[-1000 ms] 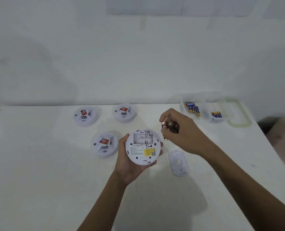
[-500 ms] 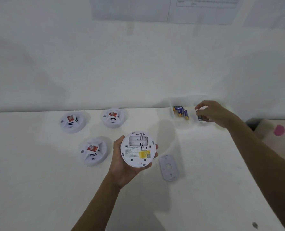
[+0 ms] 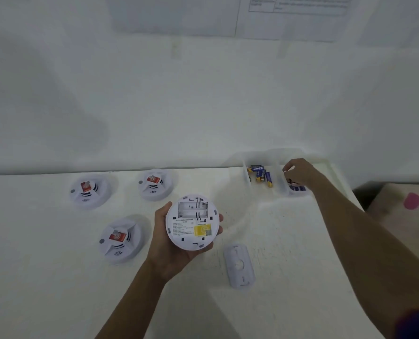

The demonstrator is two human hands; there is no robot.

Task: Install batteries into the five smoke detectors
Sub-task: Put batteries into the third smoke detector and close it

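The right hand [image 3: 300, 173] curls over batteries [image 3: 297, 188] in the clear tray [image 3: 281, 192], fingertips hidden; whether it pinches one cannot be told. Print on the held smoke detector [image 3: 192, 223] is unreadably small. The wall sheet [image 3: 299, 11] is cropped above.

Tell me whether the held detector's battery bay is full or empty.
Empty. The smoke detector in the left hand faces back up; its open battery bay shows bare white slots.
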